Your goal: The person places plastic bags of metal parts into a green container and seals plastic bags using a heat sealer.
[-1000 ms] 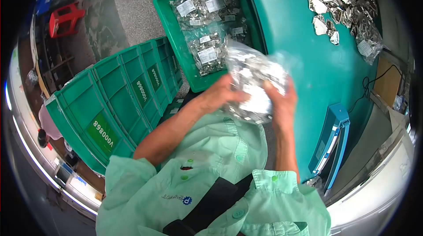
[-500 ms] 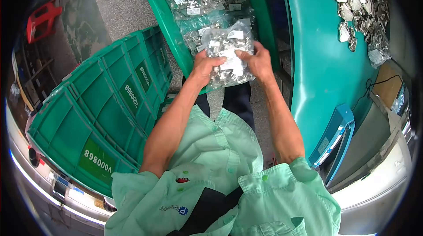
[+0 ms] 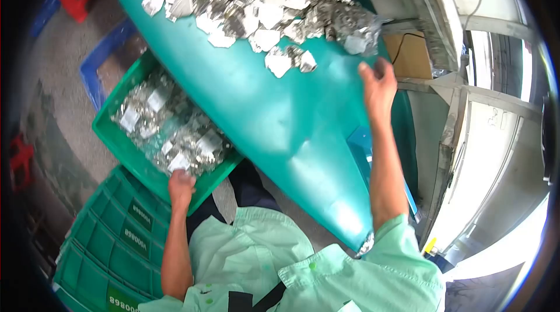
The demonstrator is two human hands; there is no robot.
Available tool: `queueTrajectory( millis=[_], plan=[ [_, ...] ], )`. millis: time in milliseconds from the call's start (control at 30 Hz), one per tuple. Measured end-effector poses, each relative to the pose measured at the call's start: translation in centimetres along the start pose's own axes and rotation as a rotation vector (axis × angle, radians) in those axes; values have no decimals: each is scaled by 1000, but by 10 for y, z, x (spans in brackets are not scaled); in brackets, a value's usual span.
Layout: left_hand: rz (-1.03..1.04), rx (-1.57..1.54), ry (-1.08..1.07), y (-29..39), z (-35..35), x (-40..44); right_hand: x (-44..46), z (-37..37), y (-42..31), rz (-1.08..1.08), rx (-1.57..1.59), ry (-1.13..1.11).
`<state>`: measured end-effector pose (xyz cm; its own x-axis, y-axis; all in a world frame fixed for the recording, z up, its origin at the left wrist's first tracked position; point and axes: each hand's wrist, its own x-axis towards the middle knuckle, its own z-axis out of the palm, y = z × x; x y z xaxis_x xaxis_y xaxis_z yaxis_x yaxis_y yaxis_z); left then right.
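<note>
the view's top cuts off the metal pieces (image 3: 262, 9); the left hand (image 3: 182, 186) blurs at the green crate's (image 3: 216, 186) near rim, fingers hard to tell. bare table (image 3: 256, 114) runs toward its near corner. the right hand (image 3: 379, 90), thumb and fingers apart, reaches just beside the plastic bag (image 3: 357, 32) near the table's right edge.

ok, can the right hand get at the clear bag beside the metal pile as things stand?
Likely yes: the right hand looks empty and is right by the clear bag, with nothing visible blocking its near side. The metal pieces crowd the bag's other side.
</note>
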<state>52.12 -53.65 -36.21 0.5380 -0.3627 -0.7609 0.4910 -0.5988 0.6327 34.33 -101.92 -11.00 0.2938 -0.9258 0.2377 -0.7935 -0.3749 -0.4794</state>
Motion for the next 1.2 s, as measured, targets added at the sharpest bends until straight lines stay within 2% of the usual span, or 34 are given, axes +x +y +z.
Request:
queueTrajectory(
  millis=[67,100,133,233,333,433,533,633,700,733,800,900,967,1033,1067,1100,1133,1200],
  plan=[
    [-18,-31,14,19,-8,-13,87,1,69,183,-13,11],
    [-29,-44,33,29,-9,-21,123,13,115,130,93,36],
    [-42,-54,52,39,-9,-23,137,17,98,283,332,11],
    [-19,-73,54,57,3,-29,188,41,108,341,453,-230],
    [44,-86,3,82,29,-38,194,77,98,340,386,34],
    [99,-79,-60,114,54,-50,177,65,99,22,467,133],
    [201,-30,-137,145,71,-61,143,41,66,6,631,214],
    [296,-75,-273,172,82,-77,88,5,13,5,599,155],
    [348,-117,-398,203,89,-91,60,-24,-18,167,619,113],
    [367,-137,-468,219,91,-98,44,-40,-36,248,626,84],
    [452,-189,-592,234,100,-97,8,-74,-72,190,576,-78],
    [579,-348,-766,243,99,-85,-52,-95,-122,154,710,-379],
    [460,-660,-933,231,92,-83,-90,-88,-158,85,713,-623],
    [279,-982,-1117,213,71,-93,-117,-61,-187,62,572,-869],
    [164,-1051,-1059,193,55,-93,-135,-37,-203,88,651,-924],
    [51,-1119,-1011,168,42,-91,-150,-8,-208,22,593,-954],
    [-21,-1190,-948,144,28,-91,-159,16,-223,82,422,-1081],
    [-165,-1346,-807,98,1,-95,-183,57,-240,-340,426,-879]
  ],
)
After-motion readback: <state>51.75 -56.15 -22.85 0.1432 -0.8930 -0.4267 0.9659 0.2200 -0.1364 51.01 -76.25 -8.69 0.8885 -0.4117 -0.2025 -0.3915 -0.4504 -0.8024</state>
